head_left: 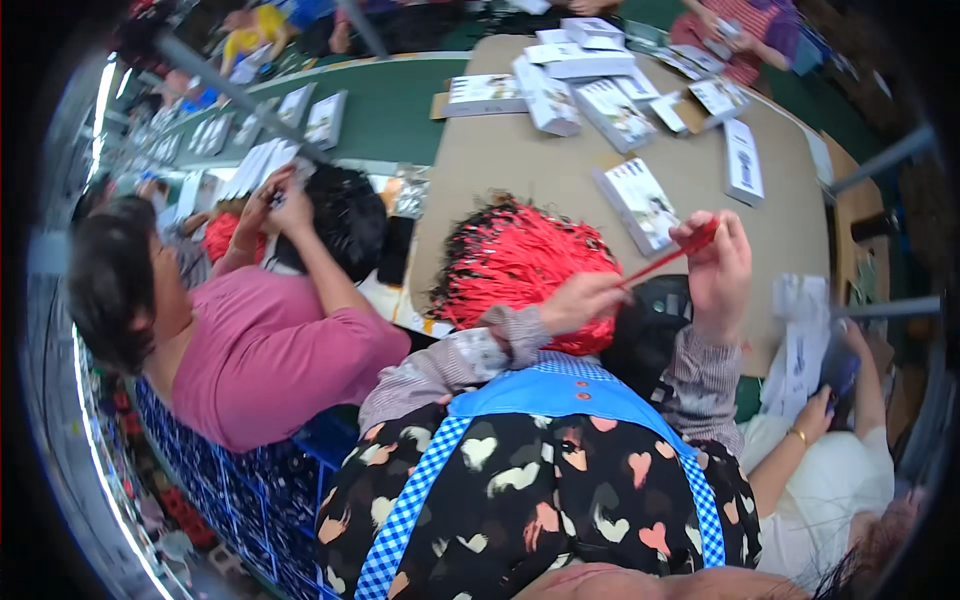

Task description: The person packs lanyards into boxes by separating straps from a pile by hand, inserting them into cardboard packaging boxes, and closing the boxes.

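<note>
A thin red strip (662, 263) is stretched slantwise between my two hands. My left hand (580, 303) pinches its lower end, just over the right edge of a heap of red and black strips (515, 260). Raised higher and farther right, my right hand (722, 268) is closed on the strip's upper end, where more red shows between the fingers. The exact kind of strip is too small to make out. Below the hands, a dark object (655, 325) sits partly hidden by my forearms.
Printed white boxes (600, 62) lie scattered over the tan table (460, 170), one white box (640, 205) close beyond my hands. A pink-shirted person (290, 340) works at my left, by a black bundle (345, 215). Another person's hand (805, 420) is at my right. Metal posts (885, 165) frame the table.
</note>
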Tool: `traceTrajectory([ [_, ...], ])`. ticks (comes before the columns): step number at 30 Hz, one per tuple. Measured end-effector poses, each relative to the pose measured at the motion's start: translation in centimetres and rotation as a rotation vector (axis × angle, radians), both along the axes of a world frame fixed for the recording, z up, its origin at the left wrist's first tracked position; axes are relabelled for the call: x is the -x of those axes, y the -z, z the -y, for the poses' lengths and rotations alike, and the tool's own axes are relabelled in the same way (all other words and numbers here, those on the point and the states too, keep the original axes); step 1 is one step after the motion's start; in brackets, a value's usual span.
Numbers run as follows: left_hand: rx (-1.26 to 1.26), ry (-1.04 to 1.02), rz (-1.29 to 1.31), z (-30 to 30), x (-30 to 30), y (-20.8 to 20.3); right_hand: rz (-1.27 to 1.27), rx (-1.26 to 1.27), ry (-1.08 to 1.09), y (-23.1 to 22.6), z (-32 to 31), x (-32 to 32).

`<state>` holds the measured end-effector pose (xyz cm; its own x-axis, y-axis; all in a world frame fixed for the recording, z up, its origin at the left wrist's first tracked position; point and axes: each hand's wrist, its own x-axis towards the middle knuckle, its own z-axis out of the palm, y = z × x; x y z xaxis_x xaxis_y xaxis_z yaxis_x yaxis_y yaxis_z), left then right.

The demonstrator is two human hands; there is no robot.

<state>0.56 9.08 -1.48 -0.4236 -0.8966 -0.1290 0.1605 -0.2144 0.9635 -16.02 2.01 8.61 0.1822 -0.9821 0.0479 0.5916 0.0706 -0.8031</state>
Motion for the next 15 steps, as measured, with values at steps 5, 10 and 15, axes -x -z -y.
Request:
traceTrajectory([
  [5,-0.025,-0.161,-0.088,2.3,-3.2,-1.1,-0.029,0.07,0.027,5.8,3.6,2.7],
  [10,-0.116,-0.258,-0.411,4.7,-2.4,-2.0,-0.412,0.163,-0.583,11.6,1.9,-2.8],
  [15,-0.178,-0.337,-0.458,5.8,-3.0,-1.9,-0.644,0.114,-0.654,12.8,1.2,-3.5],
])
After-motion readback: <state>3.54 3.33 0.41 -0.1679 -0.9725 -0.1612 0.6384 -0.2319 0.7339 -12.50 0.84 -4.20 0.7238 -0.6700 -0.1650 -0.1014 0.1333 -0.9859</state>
